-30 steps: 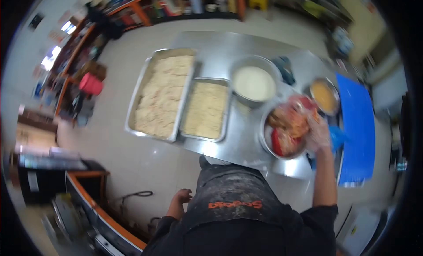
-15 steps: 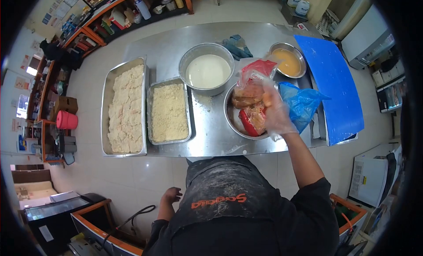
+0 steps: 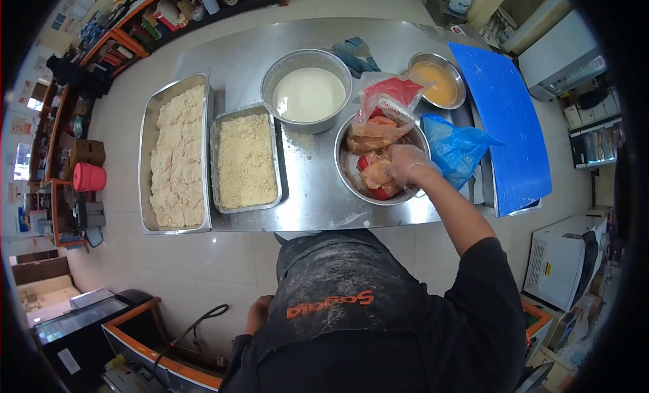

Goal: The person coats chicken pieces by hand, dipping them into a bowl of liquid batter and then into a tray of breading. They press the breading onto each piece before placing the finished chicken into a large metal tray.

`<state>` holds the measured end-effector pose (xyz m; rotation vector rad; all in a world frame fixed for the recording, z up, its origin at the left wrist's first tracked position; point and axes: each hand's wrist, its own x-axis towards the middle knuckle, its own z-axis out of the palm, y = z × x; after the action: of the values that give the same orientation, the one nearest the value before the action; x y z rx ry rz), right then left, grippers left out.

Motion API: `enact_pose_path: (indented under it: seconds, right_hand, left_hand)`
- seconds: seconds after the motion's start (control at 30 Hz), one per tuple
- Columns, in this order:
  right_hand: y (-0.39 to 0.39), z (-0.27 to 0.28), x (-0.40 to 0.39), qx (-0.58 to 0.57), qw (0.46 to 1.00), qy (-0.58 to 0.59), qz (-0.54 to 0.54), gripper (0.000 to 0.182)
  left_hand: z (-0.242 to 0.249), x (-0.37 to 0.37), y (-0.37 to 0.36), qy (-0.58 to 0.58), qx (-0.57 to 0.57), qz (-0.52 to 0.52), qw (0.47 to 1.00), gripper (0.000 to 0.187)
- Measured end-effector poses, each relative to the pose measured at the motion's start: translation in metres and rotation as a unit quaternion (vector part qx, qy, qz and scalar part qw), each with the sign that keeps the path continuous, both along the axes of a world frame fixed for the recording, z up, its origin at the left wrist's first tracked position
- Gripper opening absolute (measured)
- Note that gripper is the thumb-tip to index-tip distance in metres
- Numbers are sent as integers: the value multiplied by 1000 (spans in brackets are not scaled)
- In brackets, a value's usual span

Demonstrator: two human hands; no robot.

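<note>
Counted two hands. Saw the right hand (image 3: 410,164), in a clear glove, down inside one steel bowl (image 3: 343,175) near the table's (image 3: 311,197) front edge, fingers partly bent against raw meat (image 3: 370,139) – could not tell how firm a hold, with fingertips hidden among the pieces. Made out several pieces in that bowl, too overlapped for a sure count. Saw the left hand (image 3: 259,310) low beside the apron (image 3: 331,278), mostly hidden; could not tell how open, or holding what.

Counted two trays to the left, one large tray (image 3: 207,156) and one smaller tray (image 3: 277,170), both filled with pale crumbly flour (image 3: 245,159). Counted one pot (image 3: 307,127) of white liquid (image 3: 309,95) and one small bowl (image 3: 462,88) of orange liquid (image 3: 435,84) beyond the meat.

Found one red-and-clear bag (image 3: 391,94) over the bowl's far rim, blocking part of the view inside; one blue bag (image 3: 456,149) just beside the right wrist; one blue board (image 3: 507,132) farther right; one dark cloth (image 3: 355,56) behind the pot.
</note>
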<state>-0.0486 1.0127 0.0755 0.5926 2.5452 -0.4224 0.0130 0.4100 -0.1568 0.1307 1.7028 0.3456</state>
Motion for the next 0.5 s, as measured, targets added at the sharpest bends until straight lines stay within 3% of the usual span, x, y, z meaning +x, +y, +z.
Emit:
enact_pose_path:
  seconds: [0.07, 0.23, 0.33, 0.43, 0.5]
  right_hand:
    - [-5, 5, -9, -20, 996, -81, -4, 33]
    - [-16, -20, 2, -6, 1000, 10, 1, 32]
    - [-13, -32, 5, 28, 999, 36, 23, 33]
    - [-19, -18, 1, 24, 999, 42, 24, 33]
    - [-24, -2, 0, -5, 998, 64, 2, 32]
  left_hand:
    - [-13, 4, -5, 11, 19, -15, 1000, 36]
    - [-41, 2, -2, 29, 56, -21, 998, 36]
    - [-50, 0, 3, 2, 25, 70, 997, 36]
    - [2, -14, 33, -32, -43, 191, 980, 36]
    - [45, -24, 53, -20, -64, 145, 987, 34]
